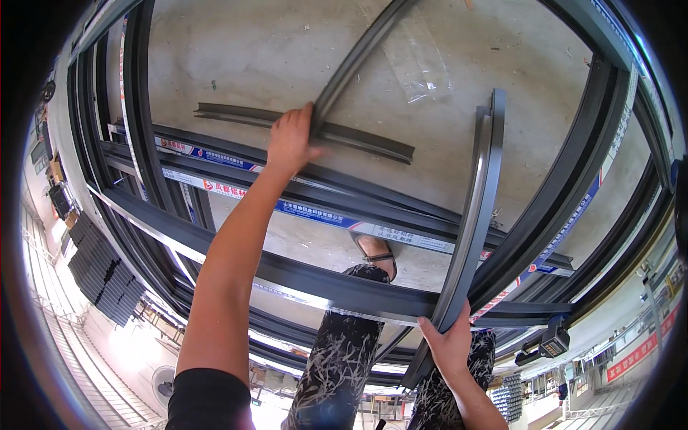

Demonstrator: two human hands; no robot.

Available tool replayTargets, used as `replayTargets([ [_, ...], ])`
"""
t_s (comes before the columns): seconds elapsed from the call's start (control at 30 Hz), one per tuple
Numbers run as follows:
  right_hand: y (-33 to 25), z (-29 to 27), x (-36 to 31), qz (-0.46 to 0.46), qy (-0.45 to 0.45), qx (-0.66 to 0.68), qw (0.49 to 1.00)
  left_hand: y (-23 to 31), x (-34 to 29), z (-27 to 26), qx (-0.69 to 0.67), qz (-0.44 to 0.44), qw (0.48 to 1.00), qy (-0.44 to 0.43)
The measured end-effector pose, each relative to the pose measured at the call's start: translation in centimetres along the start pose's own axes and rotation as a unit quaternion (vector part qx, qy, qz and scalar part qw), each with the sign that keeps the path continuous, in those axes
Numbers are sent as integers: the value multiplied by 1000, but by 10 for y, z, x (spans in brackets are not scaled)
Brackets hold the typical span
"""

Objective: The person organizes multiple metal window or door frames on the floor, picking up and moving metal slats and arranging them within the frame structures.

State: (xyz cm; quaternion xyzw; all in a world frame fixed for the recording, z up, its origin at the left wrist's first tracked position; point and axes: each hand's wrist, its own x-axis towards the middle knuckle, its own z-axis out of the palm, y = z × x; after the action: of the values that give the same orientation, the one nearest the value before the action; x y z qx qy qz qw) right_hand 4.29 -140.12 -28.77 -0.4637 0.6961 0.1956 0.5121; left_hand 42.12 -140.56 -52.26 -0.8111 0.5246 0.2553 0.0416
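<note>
- Left: red-and-white printed tape [123, 86] runs beside a dark upright [142, 107].
- Left of centre: blue-and-white lettered tape [312, 213] lines a crossbar; farther off, the left hand [288, 143] touches a slanting dark strip's [358, 54] near end, whether gripping I cannot tell.
- Centre: clear plastic [419, 68] lies far; the near bar [322, 281] crosses before the legs.
- Right of centre: the right hand [453, 347] pinches a grey profile [479, 186] across that bar.
- Right: black power tool [553, 340]; more lettered tape [575, 217].
</note>
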Motion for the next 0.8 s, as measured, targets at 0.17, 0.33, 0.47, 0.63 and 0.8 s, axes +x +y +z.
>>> replayTargets([
  [0.17, 6, -9, -5, -35, 16, -41, 998, -3, 2, 20, 126, 103, 984, 71],
  [0.33, 14, -9, -9, -20, 17, -51, 998, 12, 5, 8, 85, 64, 994, -30],
  [0.47, 7, -12, -9, -43, 29, -62, 997, 47, -12, -33, -5, 81, 994, -68],
  [0.63, 3, -27, -26, -175, 124, -118, 970, 96, -29, -118, -44, 156, 974, -156],
  [0.8, -17, -38, -45, -269, 110, -16, 957, 126, -60, -203, -30, 122, 974, -190],
])
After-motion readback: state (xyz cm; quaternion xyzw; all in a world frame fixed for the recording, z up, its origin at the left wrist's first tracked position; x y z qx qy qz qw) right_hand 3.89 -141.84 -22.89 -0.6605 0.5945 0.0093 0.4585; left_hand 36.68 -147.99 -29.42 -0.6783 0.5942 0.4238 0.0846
